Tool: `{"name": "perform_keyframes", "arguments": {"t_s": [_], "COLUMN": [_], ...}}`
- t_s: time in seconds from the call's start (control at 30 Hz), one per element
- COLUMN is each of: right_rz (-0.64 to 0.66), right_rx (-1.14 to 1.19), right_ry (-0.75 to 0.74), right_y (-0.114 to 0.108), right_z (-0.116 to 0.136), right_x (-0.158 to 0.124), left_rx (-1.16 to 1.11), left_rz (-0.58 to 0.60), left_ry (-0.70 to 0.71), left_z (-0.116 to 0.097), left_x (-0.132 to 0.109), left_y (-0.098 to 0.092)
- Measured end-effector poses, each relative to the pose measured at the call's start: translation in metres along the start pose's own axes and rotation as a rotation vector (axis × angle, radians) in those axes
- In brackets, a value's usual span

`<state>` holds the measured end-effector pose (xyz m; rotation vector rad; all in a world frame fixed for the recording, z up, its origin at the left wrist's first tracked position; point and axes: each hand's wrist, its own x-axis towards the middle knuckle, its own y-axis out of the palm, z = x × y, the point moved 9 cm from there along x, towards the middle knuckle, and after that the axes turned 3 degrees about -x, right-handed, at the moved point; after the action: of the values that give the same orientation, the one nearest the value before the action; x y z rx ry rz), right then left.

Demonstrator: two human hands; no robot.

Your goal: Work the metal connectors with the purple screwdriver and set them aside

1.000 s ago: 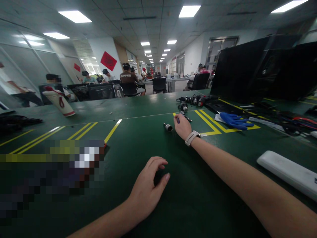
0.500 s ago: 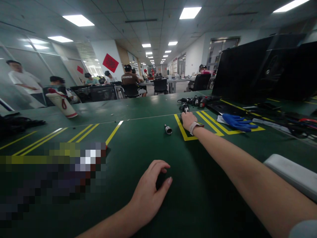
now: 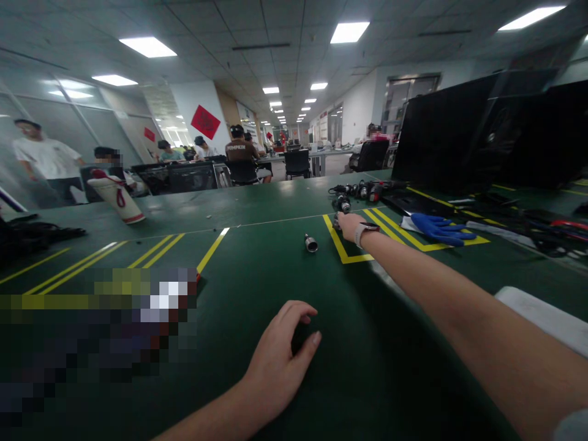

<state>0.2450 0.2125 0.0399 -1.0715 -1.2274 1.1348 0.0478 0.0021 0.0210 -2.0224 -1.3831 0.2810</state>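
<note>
My right hand (image 3: 350, 226), wearing a wristband, reaches far out over the green table. Its fingers are closed around a small greyish metal part (image 3: 337, 222), mostly hidden by them. Just beyond the fingertips sits another round metal part (image 3: 342, 203). Left of that hand, a short silver cylinder (image 3: 311, 244) with an open round end and a narrow dark tail lies on its side. Nearer to me, my left hand (image 3: 282, 352) rests at the table with fingers curved and thumb apart, holding nothing.
Dark cabled metal parts (image 3: 362, 190) lie at the back. Right of my arm are a blue glove (image 3: 438, 229), large black monitors (image 3: 459, 128) and a white block (image 3: 546, 321). A tilted pale cup-like container (image 3: 118, 197) stands left. A blurred-out object (image 3: 160, 306) lies nearby; people sit beyond.
My right hand has drawn back slightly toward me and left with the small metal part, so the round part beyond shows more fully. My left hand has hardly moved.
</note>
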Motion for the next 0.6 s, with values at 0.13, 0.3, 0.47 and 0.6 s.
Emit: {"name": "perform_keyframes", "arguments": {"t_s": [0.13,0.3,0.47,0.6], "right_rz": [0.003,-0.038,-0.082,-0.111], "right_rx": [0.077,0.244,0.531,0.986], "right_ry": [-0.037,-0.13,-0.332,-0.553], "right_y": [-0.001,-0.013,-0.028,-0.04], "right_z": [-0.004,0.001,0.052,0.098], "right_x": [-0.017,-0.076,-0.164,-0.216], "left_rx": [0.0,-0.006,-0.118,-0.287], "left_rz": [0.007,0.022,-0.002,-0.054], "left_ry": [-0.009,-0.035,-0.005,0.091], "left_z": [0.001,0.001,-0.001,-0.008], "left_x": [0.001,0.004,0.003,-0.003], "left_y": [0.0,0.0,-0.003,-0.009]}}
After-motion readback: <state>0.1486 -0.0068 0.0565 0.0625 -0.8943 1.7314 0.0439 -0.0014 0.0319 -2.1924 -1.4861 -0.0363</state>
